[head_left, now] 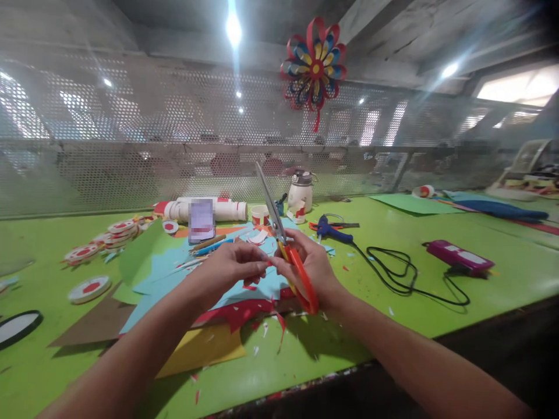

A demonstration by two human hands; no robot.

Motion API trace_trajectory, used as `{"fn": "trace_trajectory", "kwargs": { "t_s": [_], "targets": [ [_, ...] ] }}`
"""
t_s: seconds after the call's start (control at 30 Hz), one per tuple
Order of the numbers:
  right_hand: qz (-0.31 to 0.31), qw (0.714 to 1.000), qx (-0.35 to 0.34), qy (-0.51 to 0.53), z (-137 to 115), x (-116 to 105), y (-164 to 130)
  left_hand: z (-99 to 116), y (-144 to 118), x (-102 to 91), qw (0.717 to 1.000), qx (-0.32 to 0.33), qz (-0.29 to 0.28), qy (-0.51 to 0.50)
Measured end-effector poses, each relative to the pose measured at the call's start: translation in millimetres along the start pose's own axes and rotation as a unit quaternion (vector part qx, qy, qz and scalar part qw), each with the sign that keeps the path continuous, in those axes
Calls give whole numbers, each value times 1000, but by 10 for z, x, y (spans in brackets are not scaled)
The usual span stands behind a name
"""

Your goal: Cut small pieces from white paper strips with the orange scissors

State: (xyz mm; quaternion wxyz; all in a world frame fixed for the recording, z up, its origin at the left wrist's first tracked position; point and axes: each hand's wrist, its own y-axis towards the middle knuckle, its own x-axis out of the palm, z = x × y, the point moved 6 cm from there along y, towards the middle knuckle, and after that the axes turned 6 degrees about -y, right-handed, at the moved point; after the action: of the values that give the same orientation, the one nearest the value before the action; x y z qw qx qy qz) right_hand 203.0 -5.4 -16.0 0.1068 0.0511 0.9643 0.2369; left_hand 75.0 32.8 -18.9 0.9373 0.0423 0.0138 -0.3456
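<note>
My right hand [315,265] holds scissors [282,230], their blades pointing up and their orange and yellow handles hanging against the palm. Its thumb and forefinger reach toward my left hand [236,265], and the fingertips of both meet over the paper. The left fingers are pinched together. Something small and reddish seems to be between the fingertips, too small to name. Beneath lie light blue paper sheets [163,270], dark red paper [238,313] and a yellow sheet [205,346], with cut scraps scattered around.
A blue glue gun [334,230] trails its black cord toward a purple power strip [458,258] on the right. Behind stand a white bottle [300,192], a paper cup [260,215] and a phone [201,221]. Red-and-white paper discs [89,288] lie left. A paper flower [317,68] hangs above.
</note>
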Motion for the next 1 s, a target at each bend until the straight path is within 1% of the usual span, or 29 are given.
{"fn": "trace_trajectory", "kwargs": {
  "t_s": [0.07,0.2,0.3,0.4,0.5,0.6,0.73,0.9,1.0],
  "targets": [
    [-4,1000,-5,-6,-12,4,-8,-6,7,-23,1000,5,14,-17],
    [-13,1000,-4,-6,-22,26,-27,-44,32,-59,996,19,58,-68],
    [-2,1000,-4,1,-5,38,-36,-96,54,-33,988,17,75,-138],
    [19,1000,-8,6,15,27,-39,-135,68,22,984,4,63,-166],
    [22,1000,-3,8,25,19,-38,-154,67,39,987,-11,56,-148],
    [16,1000,9,10,31,11,-34,-152,60,39,989,-8,42,-141],
    [0,1000,20,16,27,5,-29,-137,45,52,990,-2,13,-138],
    [-34,998,31,35,-30,29,-33,-87,15,44,992,6,-2,-126],
    [-50,997,44,46,-51,42,-32,-90,5,41,993,-5,-14,-117]
  ]
}}
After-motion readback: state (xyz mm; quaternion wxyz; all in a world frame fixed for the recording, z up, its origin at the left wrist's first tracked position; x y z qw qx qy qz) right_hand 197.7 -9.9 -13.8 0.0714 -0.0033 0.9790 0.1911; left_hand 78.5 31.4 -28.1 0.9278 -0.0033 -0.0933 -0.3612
